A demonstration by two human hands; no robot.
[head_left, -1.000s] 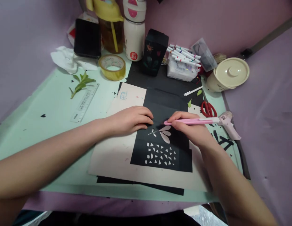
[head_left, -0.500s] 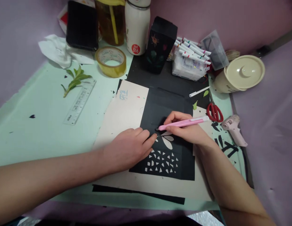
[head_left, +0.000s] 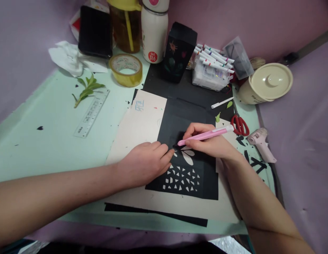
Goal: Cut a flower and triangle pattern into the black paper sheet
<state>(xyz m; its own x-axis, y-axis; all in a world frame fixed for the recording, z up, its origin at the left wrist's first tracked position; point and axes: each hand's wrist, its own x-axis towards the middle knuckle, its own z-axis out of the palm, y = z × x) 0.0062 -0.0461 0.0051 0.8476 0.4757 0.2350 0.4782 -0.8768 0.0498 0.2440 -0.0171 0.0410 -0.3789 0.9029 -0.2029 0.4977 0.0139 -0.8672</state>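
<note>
My right hand is closed round a pink pen-shaped cutter, its tip low at the black paper. Petal-shaped openings and several small triangular ones show pale in that paper. My left hand lies palm down over the paper's left edge, fingers together and bent, fingertips pressed on the paper just left of the cutter's tip. Nothing shows in the left hand. Beneath the black paper is a pale sheet with blue marks.
Behind stand a roll of tape, a white bottle, a black box and markers. To the right are red scissors, a glue gun and a lidded pot. A ruler and leafy sprig lie left.
The view has shifted slightly. My right hand has tilted the cutter a little, its back end higher. My left hand still rests on the paper beside the tip.
</note>
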